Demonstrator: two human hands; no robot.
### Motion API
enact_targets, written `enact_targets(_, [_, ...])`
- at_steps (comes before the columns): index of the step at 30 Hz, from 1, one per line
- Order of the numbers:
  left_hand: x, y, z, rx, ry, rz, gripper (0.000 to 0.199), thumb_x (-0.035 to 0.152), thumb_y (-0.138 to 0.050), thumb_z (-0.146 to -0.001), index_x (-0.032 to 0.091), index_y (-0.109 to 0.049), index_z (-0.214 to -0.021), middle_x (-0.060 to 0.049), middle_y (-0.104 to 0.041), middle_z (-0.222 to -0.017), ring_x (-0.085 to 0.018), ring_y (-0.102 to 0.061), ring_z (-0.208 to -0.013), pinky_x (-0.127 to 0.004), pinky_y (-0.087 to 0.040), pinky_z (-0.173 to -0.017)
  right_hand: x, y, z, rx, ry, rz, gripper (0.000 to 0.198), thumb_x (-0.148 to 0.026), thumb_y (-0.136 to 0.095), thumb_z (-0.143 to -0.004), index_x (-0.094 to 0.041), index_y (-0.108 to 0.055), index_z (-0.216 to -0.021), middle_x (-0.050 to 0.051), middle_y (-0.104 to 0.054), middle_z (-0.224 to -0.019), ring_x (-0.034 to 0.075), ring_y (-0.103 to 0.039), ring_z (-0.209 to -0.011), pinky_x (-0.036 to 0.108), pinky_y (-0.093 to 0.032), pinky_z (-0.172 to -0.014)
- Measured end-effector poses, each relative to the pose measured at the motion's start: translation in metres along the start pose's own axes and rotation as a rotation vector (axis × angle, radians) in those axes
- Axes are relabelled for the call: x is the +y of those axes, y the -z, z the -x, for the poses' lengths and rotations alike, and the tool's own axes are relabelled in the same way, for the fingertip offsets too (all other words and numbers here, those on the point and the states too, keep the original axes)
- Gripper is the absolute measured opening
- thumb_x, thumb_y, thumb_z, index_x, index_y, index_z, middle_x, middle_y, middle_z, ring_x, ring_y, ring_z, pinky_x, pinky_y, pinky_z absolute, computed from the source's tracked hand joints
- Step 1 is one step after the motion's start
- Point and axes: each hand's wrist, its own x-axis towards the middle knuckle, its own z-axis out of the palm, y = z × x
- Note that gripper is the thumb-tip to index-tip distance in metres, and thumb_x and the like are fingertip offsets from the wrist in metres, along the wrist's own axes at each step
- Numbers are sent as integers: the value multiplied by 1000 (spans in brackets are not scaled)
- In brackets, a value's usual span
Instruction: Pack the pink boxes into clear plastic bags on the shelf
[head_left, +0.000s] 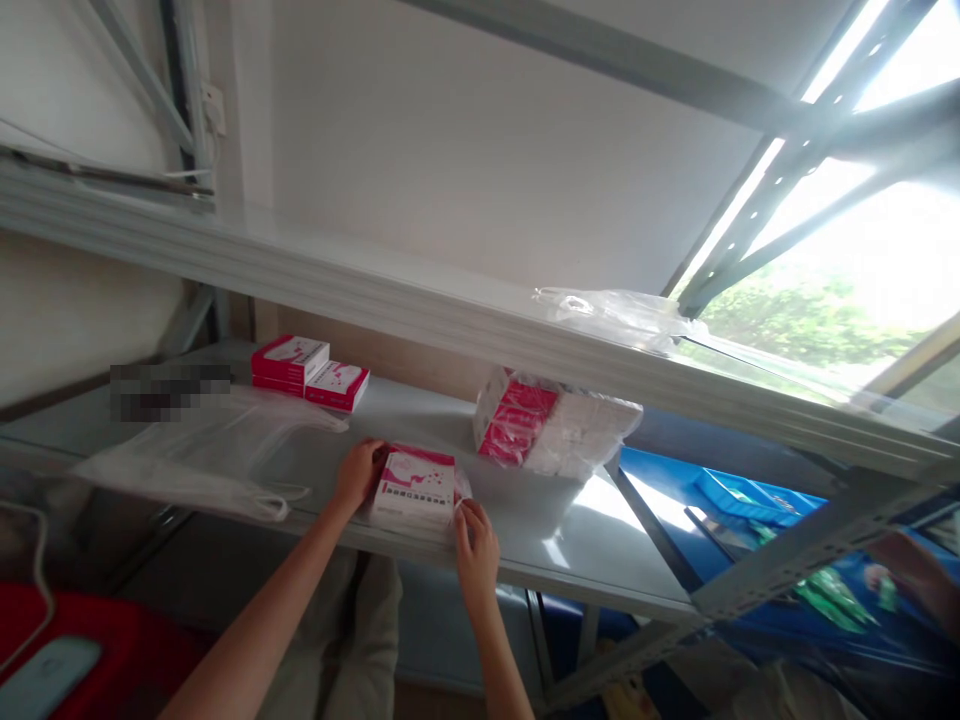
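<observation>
A pink-and-white cardboard box (416,485) rests near the front edge of the grey shelf, with clear plastic showing at its right side. My left hand (361,474) grips its left side, the fingertips partly hidden behind it. Against the right side, my right hand (477,545) is closed at the box's edge and the plastic there. Farther back on the left stands a small stack of similar pink-and-white boxes (289,362). To the right, a plastic-wrapped pack (521,420) with a pink side and a white side lies on the same shelf.
Clear plastic bags (202,450) lie flat at the left. An upper shelf beam (420,310) crosses above my hands, with more clear plastic (615,312) on it. Beyond the metal post at right, another person's hand (881,580) is over a blue surface with green items (832,598).
</observation>
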Motion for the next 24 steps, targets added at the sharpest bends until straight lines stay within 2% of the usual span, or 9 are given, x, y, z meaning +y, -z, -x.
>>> enact_targets(2, [-1, -1, 0, -8, -15, -19, 17, 15, -49, -82, 15, -63, -92, -8, -65, -100, -17, -61, -89, -25, -43, -79, 1, -3, 3, 14, 0, -62, 45, -47, -37, -90, -19, -71, -94, 10, -66, -107, 22, -61, -99, 31, -44, -87])
enact_targets(5, [-3, -3, 1, -3, -31, -27, 17, 12, -49, -80, 16, -59, -93, -8, -64, -100, -17, -59, -91, -26, -42, -81, -2, -6, 6, -17, -32, -122, 40, -50, -45, -87, -20, -70, -92, 8, -67, -99, 20, -63, -87, 29, -46, -78])
enact_targets(10, [-1, -4, 4, 86, -46, -36, 14, 12, -46, -77, 19, -49, -89, -3, -58, -88, -16, -54, -82, -27, -42, -74, -1, -4, -4, 22, -230, -253, 42, -53, -55, -78, -15, -66, -92, 5, -67, -69, 19, -61, -61, 26, -44, -56])
enact_targets(14, [4, 0, 5, 112, -165, -9, 14, 7, -42, -73, 20, -46, -75, -1, -53, -84, -15, -52, -81, -25, -40, -74, 16, -1, -21, 68, -248, -368, 39, -52, -58, -73, -15, -67, -80, 7, -68, -71, 19, -62, -64, 26, -45, -60])
enact_targets(17, [4, 1, 4, 126, -167, 49, 17, 5, -43, -70, 21, -46, -76, 0, -54, -83, -15, -53, -82, -26, -41, -76, 29, -4, -35, 137, -286, -416, 38, -52, -57, -71, -15, -64, -78, 7, -68, -70, 19, -62, -65, 27, -46, -62])
enact_targets(19, [1, -1, 3, 134, -158, 80, 19, 4, -42, -71, 21, -46, -79, -1, -56, -85, -15, -54, -83, -27, -41, -78, 32, -8, -47, 142, -307, -449, 37, -49, -54, -71, -16, -62, -84, 7, -68, -72, 19, -61, -63, 27, -46, -59])
enact_targets(21, [-1, -3, 3, 128, -145, 118, 20, 6, -42, -72, 21, -46, -84, -2, -57, -87, -16, -56, -83, -28, -42, -78, 29, -11, -60, 124, -272, -392, 36, -43, -50, -74, -16, -61, -95, 6, -68, -77, 18, -61, -61, 28, -46, -59])
enact_targets(24, [-3, -5, 4, 88, -133, 185, 21, 8, -44, -73, 21, -46, -90, -2, -60, -87, -16, -58, -81, -29, -44, -78, 18, -14, -78, 36, -54, -142, 29, -28, -42, -79, -20, -66, -95, 6, -68, -92, 17, -63, -75, 28, -46, -71])
